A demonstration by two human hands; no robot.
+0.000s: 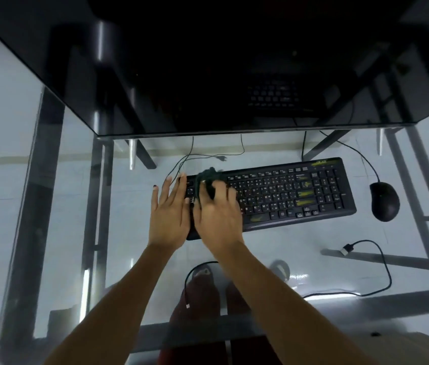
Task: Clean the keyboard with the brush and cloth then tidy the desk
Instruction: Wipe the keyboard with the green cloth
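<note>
Head view, looking down through a glass desk (300, 243), and the black keyboard (295, 193) lies just right of the frame's centre, tilted so its right end sits a little higher in the picture. At its left end both hands are at work. The left hand (167, 212) lies flat with its fingers straight and spread, palm down, over the keyboard's left edge, fingertips reaching the top corner. Right beside it, the right hand (217, 214) presses a dark cloth (208, 177) onto the left block of keys; the fingers bend over the bunched fabric, which sticks out above the fingertips toward the upper rim of the keyboard. The hand is blurred, so how tightly it clutches the cloth I cannot tell for certain. To the right of the keyboard, near but apart from it, sits a black mouse (384, 201), its cord running up toward the dark monitor (208, 61) that fills the top of the frame. In the lower right a black cable (384, 262) loops across the glass, its plug end lying below the keyboard's right half. Another thin cable (187, 283) curls at lower centre, between the two forearms. Through the glass, red-clad legs show at the bottom of the frame. The brush I cannot make out anywhere.
</note>
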